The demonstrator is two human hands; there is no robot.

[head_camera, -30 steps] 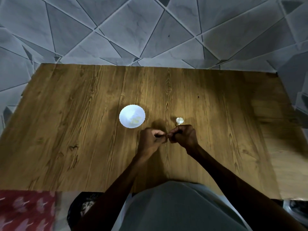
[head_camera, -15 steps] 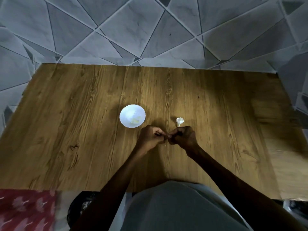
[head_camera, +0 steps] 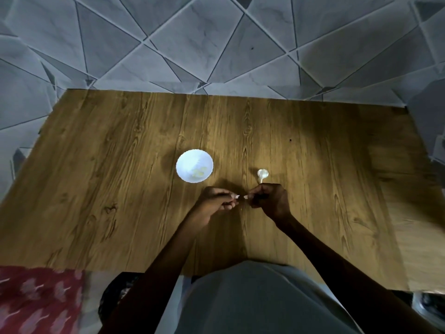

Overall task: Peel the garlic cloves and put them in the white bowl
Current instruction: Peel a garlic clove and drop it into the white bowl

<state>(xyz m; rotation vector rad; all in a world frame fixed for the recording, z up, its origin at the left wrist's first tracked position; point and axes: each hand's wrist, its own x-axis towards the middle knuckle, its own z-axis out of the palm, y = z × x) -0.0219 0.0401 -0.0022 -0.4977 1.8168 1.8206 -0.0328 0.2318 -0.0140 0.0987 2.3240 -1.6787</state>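
Above the wooden tabletop [head_camera: 108,177], left hand [head_camera: 216,201] and right hand [head_camera: 268,201] each pinch pale garlic bits [head_camera: 237,196], grips clamped, likely tearing skin. A round white bowl [head_camera: 194,169] waits near for cloves.

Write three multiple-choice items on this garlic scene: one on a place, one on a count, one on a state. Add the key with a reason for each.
1. The small white garlic bulb lies:
A) inside the round white bowl
B) on the brown wooden table, right of the bowl
C) in a hand

2. Bowls on the table:
A) one
B) two
C) three

3. The left hand and right hand are:
A) flat on the table
B) curled, pinching small pale bits at their fingertips
C) lifting the bowl

Key:
1 B, the bulb rests on bare wood beside the bowl.
2 A, only one bowl shows.
3 B, both hands' fingers are curled, tips facing each other, clear of the bowl.
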